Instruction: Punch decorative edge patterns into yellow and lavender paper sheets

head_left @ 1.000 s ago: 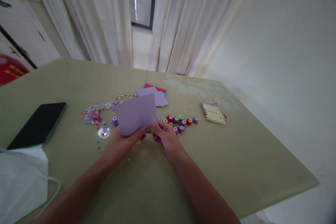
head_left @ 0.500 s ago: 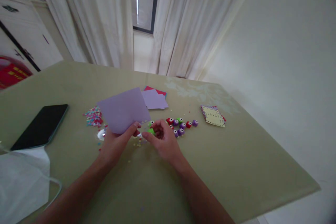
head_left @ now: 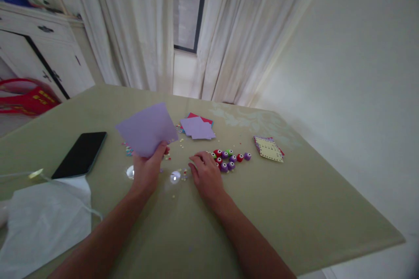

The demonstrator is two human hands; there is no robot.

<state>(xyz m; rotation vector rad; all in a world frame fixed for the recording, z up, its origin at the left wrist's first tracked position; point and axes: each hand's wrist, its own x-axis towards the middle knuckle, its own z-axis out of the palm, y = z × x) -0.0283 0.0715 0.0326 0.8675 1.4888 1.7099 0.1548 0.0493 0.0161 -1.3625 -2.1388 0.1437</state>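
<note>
My left hand [head_left: 148,173] pinches a square sheet of light purple paper [head_left: 147,130] by its lower edge, holding it tilted above the table. Low over the tabletop, my right hand [head_left: 206,178] has its fingers curled toward the thumb; whatever lies between them is hidden. Just right of its fingers sits a cluster of small red, purple and green figures with single eyes [head_left: 224,166]. A clear round disc [head_left: 175,177] lies between my hands, and another clear disc [head_left: 130,171] is beside my left wrist.
Purple paper sheets [head_left: 198,128] lie over red ones at the back. A stack of patterned square cards [head_left: 269,149] is to the right. On the left are a dark phone [head_left: 81,153] and a white face mask [head_left: 49,218]. Colourful confetti [head_left: 128,151] shows behind the left hand.
My hands have moved apart: the left has gone slightly left with the paper, the right has lowered toward the table. The clear disc between them is now uncovered. The view has shifted a little.
</note>
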